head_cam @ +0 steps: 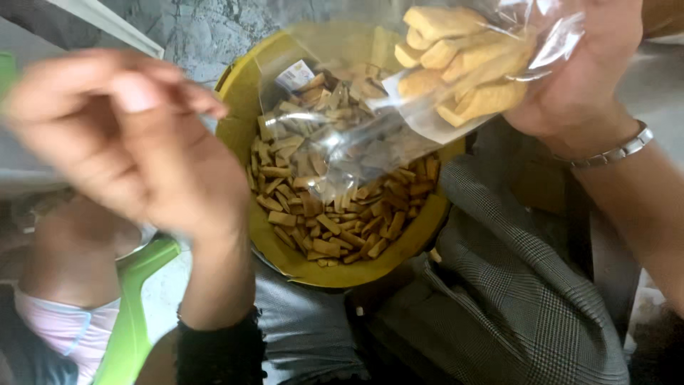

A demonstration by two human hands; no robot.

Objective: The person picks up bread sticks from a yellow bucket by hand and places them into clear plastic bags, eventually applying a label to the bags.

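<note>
My right hand [584, 71], with a metal bracelet on its wrist, holds up a clear plastic bag [399, 121] at the upper right. Several tan stick-shaped biscuits [463, 64] sit bunched in the bag's gripped end. The bag's loose end hangs down over a yellow bowl [242, 121] full of small tan biscuit pieces [335, 214]. My left hand [121, 135] is raised at the left, blurred, fingers apart and holding nothing, just left of the bowl.
The bowl rests on a lap in grey checked fabric [513, 285]. A green plastic piece [132, 306] and a pink cloth [64, 328] lie at the lower left. Grey stone floor [206, 28] shows at the top.
</note>
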